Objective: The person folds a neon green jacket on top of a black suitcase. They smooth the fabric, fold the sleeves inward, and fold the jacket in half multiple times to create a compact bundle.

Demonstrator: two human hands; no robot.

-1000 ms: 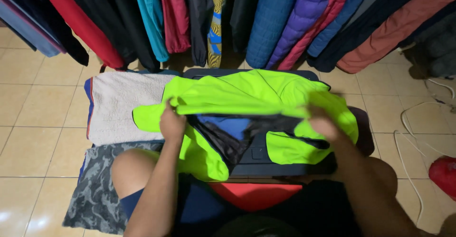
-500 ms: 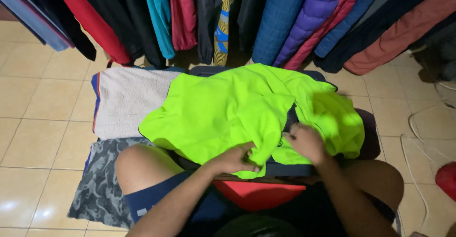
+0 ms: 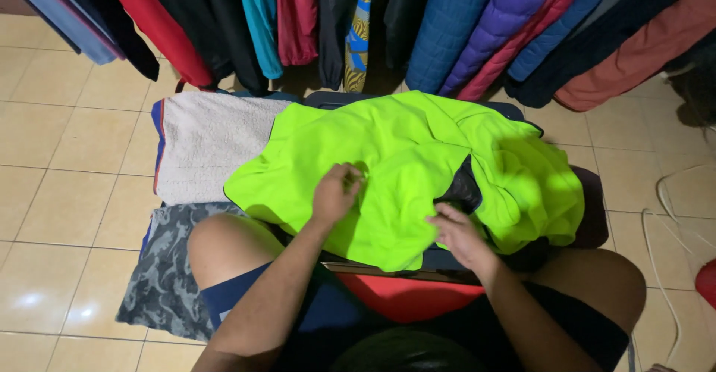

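Both hands have shifted: the left hand now pinches the neon green garment mid-cloth, while the right hand rests open-fingered near its front edge.

A jacket lies spread on a stack of folded clothes, in front of the person's knees. The left hand rests on the jacket near its middle; the right hand sits on its near edge, to the right of the left hand. A fleece blanket lies flat on the floor to the left of the jacket, partly under it. A patterned cloth lies nearer, under the left knee. Hanging garments stand in a row behind everything. A cord trails on the floor at the right.
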